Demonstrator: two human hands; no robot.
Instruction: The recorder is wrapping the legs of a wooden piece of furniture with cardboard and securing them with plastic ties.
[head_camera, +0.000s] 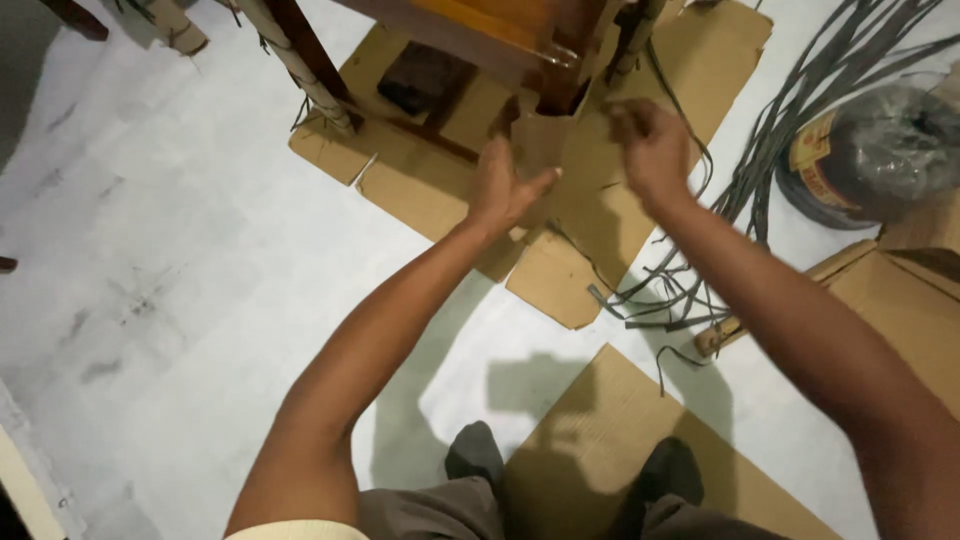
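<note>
A wooden chair leg stands on flattened cardboard in front of me. A piece of brown cardboard or paper is wrapped round the foot of that leg. My left hand presses flat against this wrap, thumb spread out to the right. My right hand hovers just right of the leg, fingers curled and blurred; whether it pinches a strand I cannot tell. Dark flat weaving strips trail on the floor below my right wrist.
Other chair legs, wrapped in pale woven strips, rise at the top left. A bundle of dark strips fans toward a bagged coil at right. A cardboard box and another cardboard sheet lie near my knees. The floor is white.
</note>
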